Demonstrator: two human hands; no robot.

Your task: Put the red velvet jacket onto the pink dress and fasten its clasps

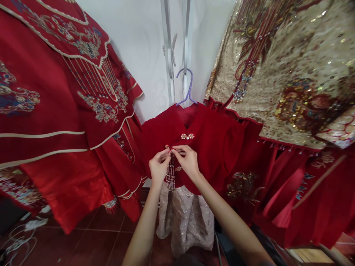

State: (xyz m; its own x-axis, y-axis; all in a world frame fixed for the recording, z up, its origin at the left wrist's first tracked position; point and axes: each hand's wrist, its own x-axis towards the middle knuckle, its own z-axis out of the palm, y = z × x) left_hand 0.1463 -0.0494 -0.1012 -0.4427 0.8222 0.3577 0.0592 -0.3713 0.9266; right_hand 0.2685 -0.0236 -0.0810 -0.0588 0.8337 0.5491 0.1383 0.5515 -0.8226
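A small red jacket (213,147) hangs in the middle on a purple hanger (189,88), above a pale shiny skirt (185,218). At its front, my left hand (159,166) and my right hand (187,159) meet, thumbs and forefingers pinched together. Between them is a red cord fastening of the jacket, mostly covered by the fingertips. Just below the pinch dangles a beaded tassel (170,175). A jewelled clasp (188,136) sits higher on the chest, joined across the opening. Another small beaded ornament (178,169) shows between my wrists.
A large red embroidered garment (63,111) hangs at left, a gold sequinned one (294,74) at right over red pleated cloth (277,207). White metal rails (168,55) stand behind. White cables (20,240) lie on the tiled floor (94,244).
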